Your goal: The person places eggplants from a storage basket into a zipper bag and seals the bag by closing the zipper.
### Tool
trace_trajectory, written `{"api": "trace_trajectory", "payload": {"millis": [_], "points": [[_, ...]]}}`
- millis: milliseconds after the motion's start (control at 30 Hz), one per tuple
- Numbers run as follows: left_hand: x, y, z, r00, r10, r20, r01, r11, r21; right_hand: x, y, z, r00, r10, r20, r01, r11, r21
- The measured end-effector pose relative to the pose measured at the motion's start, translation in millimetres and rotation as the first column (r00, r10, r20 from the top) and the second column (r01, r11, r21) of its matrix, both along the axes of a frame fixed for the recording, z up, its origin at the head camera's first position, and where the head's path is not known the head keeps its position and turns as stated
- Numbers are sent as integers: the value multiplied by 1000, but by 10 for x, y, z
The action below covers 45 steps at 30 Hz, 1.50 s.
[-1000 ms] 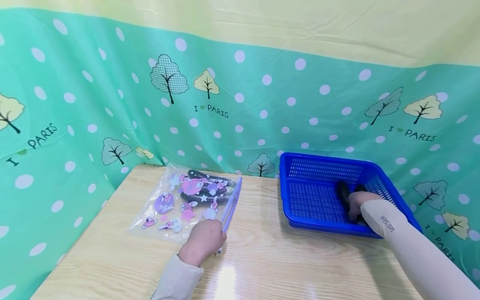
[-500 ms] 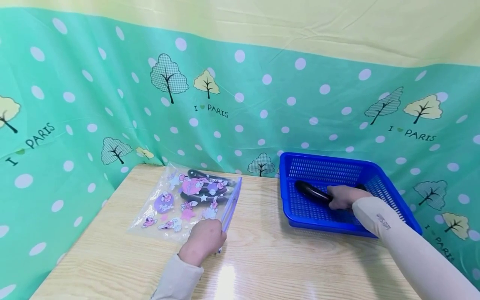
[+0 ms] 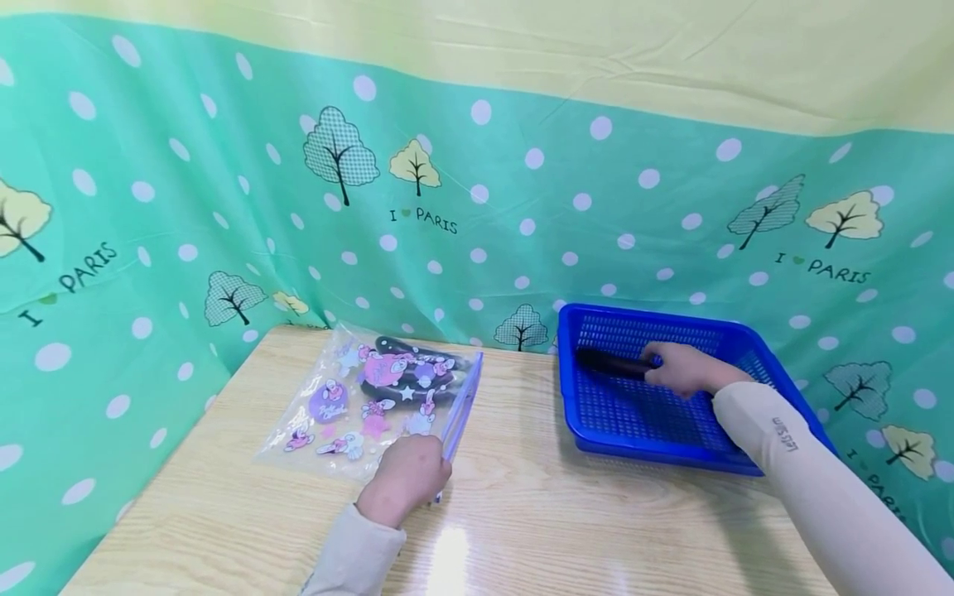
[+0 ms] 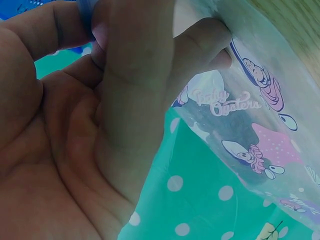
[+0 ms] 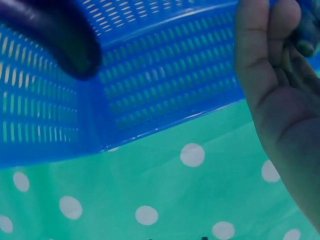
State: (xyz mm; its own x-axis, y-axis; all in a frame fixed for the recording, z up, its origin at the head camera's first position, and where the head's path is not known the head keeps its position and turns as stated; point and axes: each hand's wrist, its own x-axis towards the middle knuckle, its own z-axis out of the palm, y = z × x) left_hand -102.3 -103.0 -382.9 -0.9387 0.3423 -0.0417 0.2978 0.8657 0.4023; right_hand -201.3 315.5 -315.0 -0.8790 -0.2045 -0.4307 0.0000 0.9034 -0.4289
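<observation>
My left hand (image 3: 406,476) pinches the purple zip edge at the mouth of a clear cartoon-printed zip bag (image 3: 328,406), which lies flat on the table. Dark eggplants (image 3: 406,385) show through the bag's far part. My right hand (image 3: 686,368) is inside a blue plastic basket (image 3: 633,451) and grips the right end of a dark eggplant (image 3: 614,364) near the back left. In the right wrist view, a small end of this eggplant (image 5: 305,42) shows beside the fingers. Another eggplant (image 5: 60,40) lies apart from the hand, mostly hidden by my arm in the head view.
The wooden table (image 3: 514,513) runs between bag and basket. A green dotted curtain (image 3: 537,223) hangs close behind the table and along its left side. The basket's back wall stands near the curtain.
My right hand has shifted from the basket's right part towards its back left, carrying the eggplant, whose free end now points left. The left hand and the bag stay put.
</observation>
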Motion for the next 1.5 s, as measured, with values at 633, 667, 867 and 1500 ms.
{"api": "trace_trajectory", "payload": {"millis": [633, 667, 867, 1500], "points": [[2, 1, 3, 1000, 3, 10, -3, 1000, 4, -67, -286, -90, 967, -100, -234, 35, 963, -266], [3, 1, 2, 1000, 1, 9, -1, 1000, 7, -78, -300, -107, 963, -85, -257, 22, 971, -240], [3, 2, -10, 1000, -5, 5, 5, 1000, 7, -117, -357, -124, 951, -21, -308, 0, 998, -67], [-40, -68, 12, 998, 5, 70, -9, 998, 54, -76, -418, -186, 975, -34, -219, 20, 998, -62]]}}
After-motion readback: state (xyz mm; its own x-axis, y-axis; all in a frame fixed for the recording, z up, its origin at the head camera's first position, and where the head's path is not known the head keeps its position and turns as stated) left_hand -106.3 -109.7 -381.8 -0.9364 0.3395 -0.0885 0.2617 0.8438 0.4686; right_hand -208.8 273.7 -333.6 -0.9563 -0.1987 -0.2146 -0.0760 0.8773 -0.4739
